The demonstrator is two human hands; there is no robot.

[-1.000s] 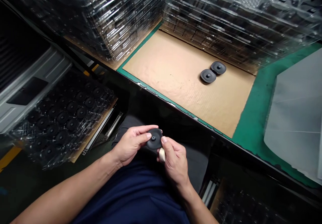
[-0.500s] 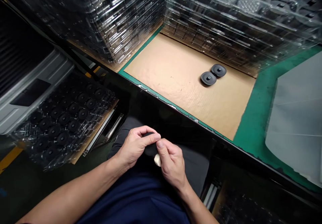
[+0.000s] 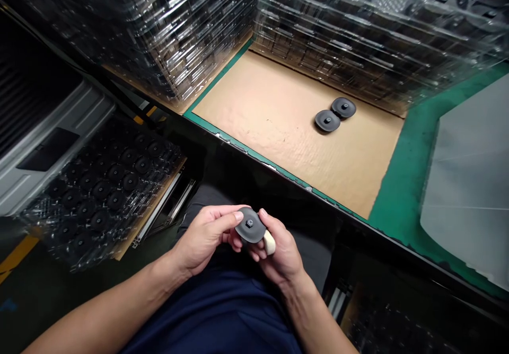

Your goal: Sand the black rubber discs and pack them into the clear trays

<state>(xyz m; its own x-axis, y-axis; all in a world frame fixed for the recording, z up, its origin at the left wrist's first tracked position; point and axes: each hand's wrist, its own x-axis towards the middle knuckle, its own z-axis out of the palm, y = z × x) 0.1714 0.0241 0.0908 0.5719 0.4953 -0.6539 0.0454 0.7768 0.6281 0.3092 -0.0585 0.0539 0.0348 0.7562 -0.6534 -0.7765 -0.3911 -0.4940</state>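
Over my lap, a dark rounded disc [image 3: 250, 226] with a small raised stub at its centre faces up between my hands. My left hand [image 3: 207, 235] grips its left edge, thumb on top. Fingers of my right hand [image 3: 282, 248] are closed around a cream-coloured soft piece [image 3: 269, 243], close against the disc's right side; its thumb is near the disc's upper right edge. Two similar dark discs, one nearer [image 3: 327, 121] and one farther [image 3: 343, 108], lie next to each other on the brown board [image 3: 258, 105].
Stacked clear plastic trays stand at the back left [image 3: 159, 41] and back right [image 3: 338, 41]. A tray of dark discs [image 3: 99, 189] is low at the left, beside a grey case [image 3: 59, 147]. A translucent sheet [image 3: 469, 174] lies on the green surface at the right.
The disc between my hands has turned so its stubbed face shows; before, it was mostly hidden. My hands have moved slightly apart, and more of the cream piece shows.
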